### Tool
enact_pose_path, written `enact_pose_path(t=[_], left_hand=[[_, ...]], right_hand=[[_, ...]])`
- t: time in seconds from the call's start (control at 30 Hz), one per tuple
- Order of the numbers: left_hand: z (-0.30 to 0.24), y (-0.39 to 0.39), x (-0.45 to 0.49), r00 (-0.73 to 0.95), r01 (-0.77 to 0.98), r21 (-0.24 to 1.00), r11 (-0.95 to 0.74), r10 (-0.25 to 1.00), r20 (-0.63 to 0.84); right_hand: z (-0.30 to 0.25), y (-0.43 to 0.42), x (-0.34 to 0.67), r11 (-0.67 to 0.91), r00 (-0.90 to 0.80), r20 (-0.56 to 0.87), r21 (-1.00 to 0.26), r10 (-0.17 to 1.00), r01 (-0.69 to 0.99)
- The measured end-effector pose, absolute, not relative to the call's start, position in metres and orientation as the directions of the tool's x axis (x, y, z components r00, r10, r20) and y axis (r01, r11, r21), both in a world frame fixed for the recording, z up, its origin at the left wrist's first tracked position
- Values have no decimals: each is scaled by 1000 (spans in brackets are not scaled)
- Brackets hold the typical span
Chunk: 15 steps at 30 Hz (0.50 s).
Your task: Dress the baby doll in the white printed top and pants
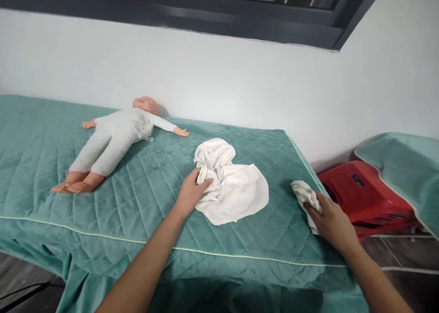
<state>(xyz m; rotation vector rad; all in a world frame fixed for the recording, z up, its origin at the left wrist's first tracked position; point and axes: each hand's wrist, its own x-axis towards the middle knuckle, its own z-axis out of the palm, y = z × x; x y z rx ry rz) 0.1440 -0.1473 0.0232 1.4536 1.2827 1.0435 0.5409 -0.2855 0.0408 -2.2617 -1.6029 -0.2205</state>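
Note:
A baby doll (115, 139) in a pale one-piece lies on its back on the green quilted bed cover (51, 139), head toward the wall. A crumpled white towel (233, 189) lies in the middle of the bed. My left hand (190, 193) pinches the towel's left edge, fingers closed on the cloth. Near the bed's right edge my right hand (331, 219) rests closed on a small white cloth (305, 195).
A white wall runs behind the bed under a dark window frame (240, 16). A red plastic object (365, 196) sits on the floor to the right, beside another green-covered surface (404, 167). The bed cover's front edge hangs down toward the dark floor.

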Motion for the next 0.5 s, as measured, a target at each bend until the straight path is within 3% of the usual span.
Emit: enact_pose_path(t=[0.13,0.37,0.5], left_hand=[[23,-148,143,99,257,964,-66,994,42],[13,-147,142,83,282,953,-114,992,95],[17,-138,147,-41,250,963,-102,992,116]], right_hand=[[21,-279,537,-309,333,273,-129,902,942],[36,-283,556,-191,284,337,-285,897,939],[59,-264,537,-87,209,407,-297,889,951]])
